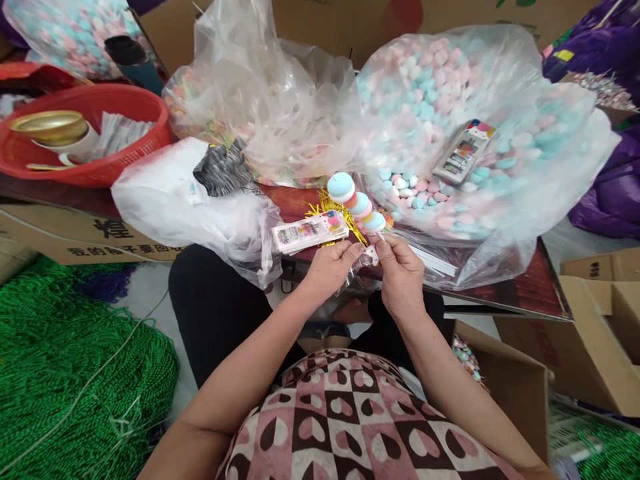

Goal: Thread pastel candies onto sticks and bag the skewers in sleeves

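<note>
My left hand [331,267] and right hand [400,270] meet just in front of my lap, at the near edge of the table [505,293]. Both are pinched closed, thumbs against fingers, on the bottom end of a candy skewer [357,203]. The skewer leans away from me toward 11 o'clock, with three round pastel pieces stacked along it: a blue one farthest out, a pink-and-blue one in the middle, and a blue one nearest my right fingertips. A bit of clear wrapper [356,267] hangs between my hands; I cannot tell which hand has it.

Just at 10 o'clock from my left thumb lies a stack of printed labels [310,232], with gold twist ties [330,210] behind it. At 1 o'clock from my hands sits an open bag of candies [435,187], blue, pink and white, with a flat printed packet [464,151] lying on top. At 12 o'clock is a crumpled clear bag [260,100]. At 9 o'clock a white bag [175,193] rests on the table, and beyond it, at 10 o'clock, a red basket [100,133] holds a gold lid [50,127]. Green cord [65,360] is heaped on the floor at 8 o'clock.
</note>
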Available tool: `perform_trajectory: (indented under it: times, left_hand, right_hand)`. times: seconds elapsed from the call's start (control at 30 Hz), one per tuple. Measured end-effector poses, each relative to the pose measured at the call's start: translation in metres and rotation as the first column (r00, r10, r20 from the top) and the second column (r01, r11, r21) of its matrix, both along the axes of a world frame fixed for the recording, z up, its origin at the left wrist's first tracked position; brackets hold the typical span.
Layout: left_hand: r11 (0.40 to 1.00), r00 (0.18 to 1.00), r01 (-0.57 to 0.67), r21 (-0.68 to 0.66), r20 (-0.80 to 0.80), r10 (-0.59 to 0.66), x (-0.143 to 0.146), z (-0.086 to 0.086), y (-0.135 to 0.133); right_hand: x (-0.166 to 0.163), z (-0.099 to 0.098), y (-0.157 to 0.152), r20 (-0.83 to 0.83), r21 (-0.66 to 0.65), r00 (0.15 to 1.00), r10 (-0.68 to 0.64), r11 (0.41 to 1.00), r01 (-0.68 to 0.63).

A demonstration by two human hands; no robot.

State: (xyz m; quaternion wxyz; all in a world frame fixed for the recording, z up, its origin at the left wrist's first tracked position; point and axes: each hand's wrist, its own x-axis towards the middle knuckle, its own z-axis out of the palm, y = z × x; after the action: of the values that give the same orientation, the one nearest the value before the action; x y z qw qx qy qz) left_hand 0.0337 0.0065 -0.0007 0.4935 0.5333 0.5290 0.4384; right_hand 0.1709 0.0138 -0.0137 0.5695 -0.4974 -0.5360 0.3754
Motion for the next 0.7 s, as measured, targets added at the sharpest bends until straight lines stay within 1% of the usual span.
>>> perform_trajectory:
  times: [0.07, 0.1, 0.17, 0.23, 0.3, 0.4, 0.47, 0.53, 0.63, 0.7]
  left_hand:
    - [1.000, 0.999, 0.021, 0.001, 0.032, -0.021, 0.000, 0.000, 0.000]
    - [0.999, 0.996, 0.046, -0.025, 0.073, -0.044, -0.001, 0.001, -0.001]
    - [0.986, 0.979, 0.130, -0.102, 0.172, -0.111, -0.002, 0.001, -0.001]
    - [0.971, 0.957, 0.197, -0.137, 0.241, -0.161, -0.003, 0.000, -0.001]
    - [0.978, 0.962, 0.175, -0.113, 0.232, -0.145, -0.004, -0.002, 0.000]
    - [0.992, 0.986, 0.105, -0.068, 0.137, -0.095, -0.004, -0.006, 0.001]
    - [0.996, 0.995, 0.076, -0.040, 0.069, -0.073, -0.003, -0.008, 0.002]
    - [0.999, 0.998, 0.051, -0.019, 0.030, -0.050, -0.003, -0.008, 0.002]
    - [1.000, 0.998, 0.018, -0.022, 0.062, -0.016, -0.002, -0.011, 0.002]
    - [0.999, 0.994, 0.005, -0.052, 0.113, 0.001, -0.001, -0.014, 0.002]
  right_hand:
    - [0.000, -0.002, 0.001, -0.013, 0.000, 0.999, -0.033, 0.999, 0.033]
    - [0.001, -0.003, 0.003, -0.012, 0.003, 0.998, -0.054, 0.999, 0.054]
    - [0.003, -0.004, 0.006, -0.021, 0.014, 0.997, -0.079, 0.997, 0.079]
    - [0.004, -0.006, 0.008, -0.060, 0.022, 0.996, -0.071, 0.997, 0.073]
    - [0.004, -0.007, 0.009, -0.116, 0.017, 0.992, -0.051, 0.998, 0.053]
    - [0.001, -0.008, 0.006, -0.180, 0.001, 0.983, -0.041, 0.999, 0.042]
    - [0.000, -0.008, 0.004, -0.185, -0.014, 0.981, -0.052, 0.999, 0.050]
    - [-0.001, -0.008, 0.003, -0.167, -0.057, 0.983, -0.069, 0.997, 0.060]
    - [-0.001, -0.009, 0.005, -0.150, -0.134, 0.983, -0.107, 0.987, 0.087]
    - [-0.001, -0.009, 0.006, -0.152, -0.131, 0.981, -0.124, 0.986, 0.105]
